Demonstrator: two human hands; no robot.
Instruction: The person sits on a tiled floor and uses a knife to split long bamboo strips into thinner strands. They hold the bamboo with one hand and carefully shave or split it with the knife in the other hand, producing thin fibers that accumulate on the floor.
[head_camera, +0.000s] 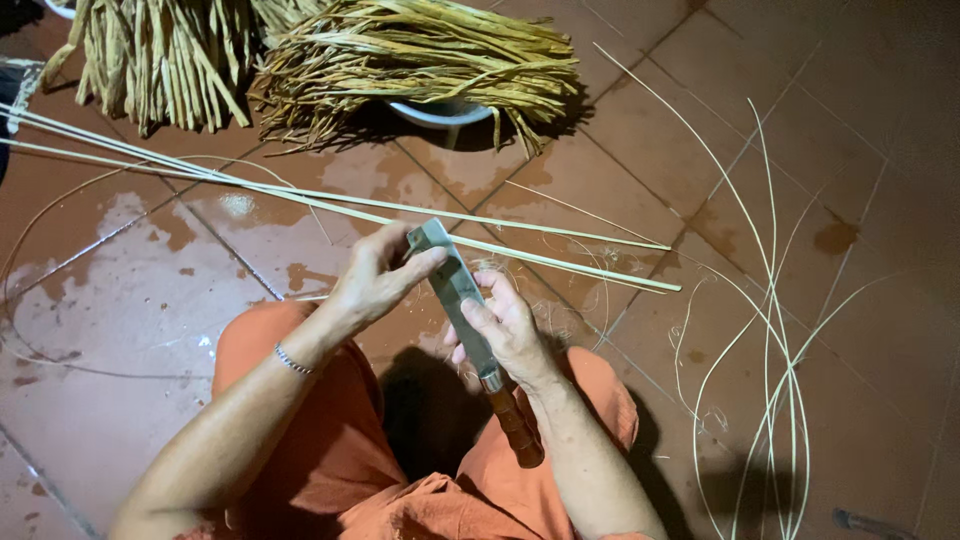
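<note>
My right hand (510, 335) grips a broad-bladed knife (452, 285) near where the blade meets its brown wooden handle (515, 425), blade pointing away from me. My left hand (380, 275) pinches the tip of the blade between thumb and fingers. Both hands are above my knees, which are covered in orange cloth (330, 430). Long pale split cane strips (330, 200) lie on the tiled floor just beyond the blade, running from far left to right.
Two bundles of dried yellow fibre (420, 55) lie at the top, one resting over a white bowl (440, 113). Thin pale cane strands (775, 330) curve across the floor on the right. The red-brown tiles (130, 300) are wet and glossy on the left.
</note>
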